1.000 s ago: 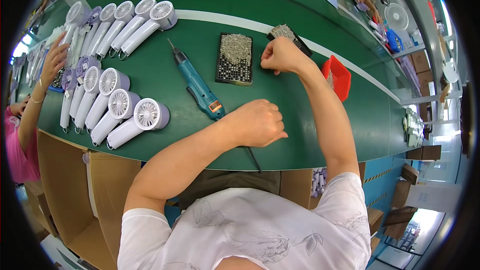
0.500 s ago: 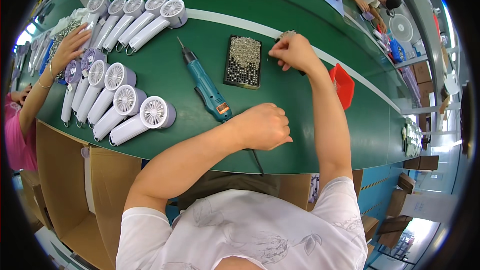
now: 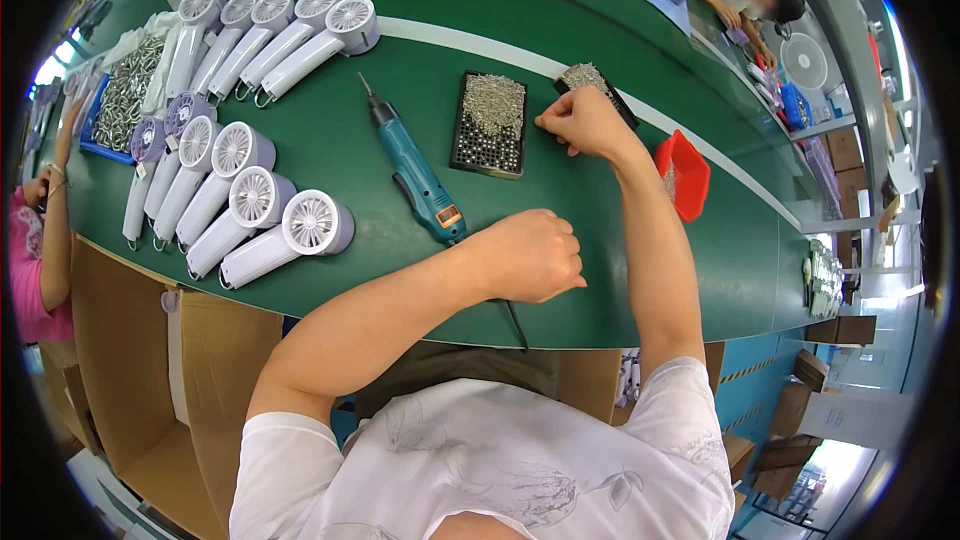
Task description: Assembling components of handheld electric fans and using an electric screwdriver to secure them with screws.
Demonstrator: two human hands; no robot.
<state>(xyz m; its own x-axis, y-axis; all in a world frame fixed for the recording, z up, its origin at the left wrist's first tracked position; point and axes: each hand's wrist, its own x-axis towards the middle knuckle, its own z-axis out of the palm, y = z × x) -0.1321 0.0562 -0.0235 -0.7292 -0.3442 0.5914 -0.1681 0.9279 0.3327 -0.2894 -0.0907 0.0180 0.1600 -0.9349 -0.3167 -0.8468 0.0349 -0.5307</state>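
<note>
My left hand (image 3: 537, 257) is curled into a fist low over the green table, beside the butt of a teal electric screwdriver (image 3: 413, 175). Whatever it holds, if anything, is hidden. Thumb and fingers of my right hand (image 3: 588, 122) are pinched together, and what is between them is too small to make out. This hand hovers between a black holed tray (image 3: 487, 158) of small screws and a second black tray (image 3: 628, 112) of small metal parts, which it partly covers. The screwdriver lies with its bit pointing away from me.
Two rows of white and lilac handheld fans (image 3: 260, 195) lie at the left. Behind them stands a blue bin (image 3: 110, 153) of metal hooks or clips. A red bin (image 3: 690, 180) sits at the right. Co-workers sit at the left edge and far right.
My right hand has shifted slightly, uncovering more of the second tray. A co-worker's hand at the left has drawn back from the fans. My left hand stays put.
</note>
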